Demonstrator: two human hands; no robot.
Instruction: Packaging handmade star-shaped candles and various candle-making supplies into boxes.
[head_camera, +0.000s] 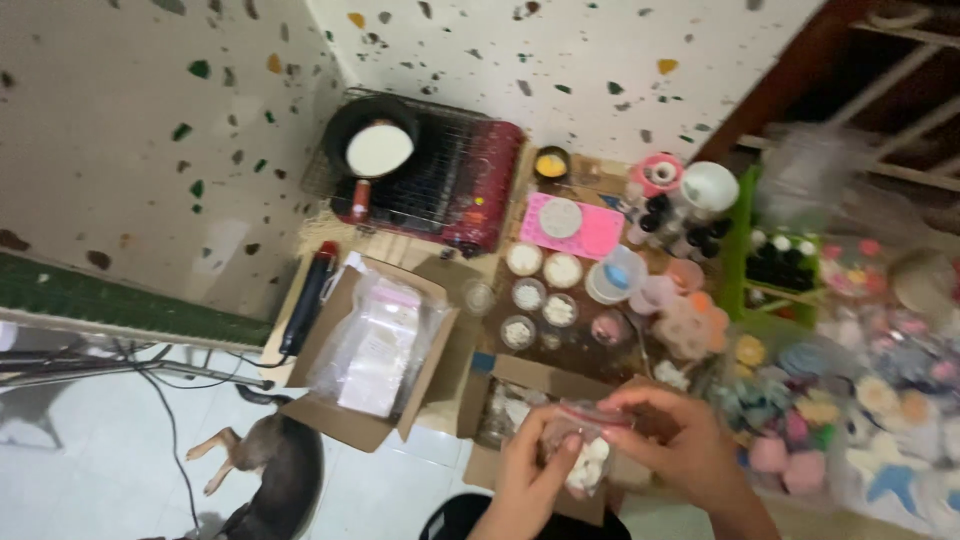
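A small clear bag (583, 455) with white pieces inside is held low in the middle by both hands. The bag is pinched from the side by the left hand (527, 480). Its top is gripped by the right hand (680, 440). An open cardboard box (520, 400) is seen right behind it.

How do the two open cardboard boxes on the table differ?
The left cardboard box is larger and holds a clear bag of white and pink packets; the right cardboard box is smaller, and what it holds is unclear. The left box stands free, while both hands, left hand and right hand, hide part of the right box. Both are brown, flaps open.
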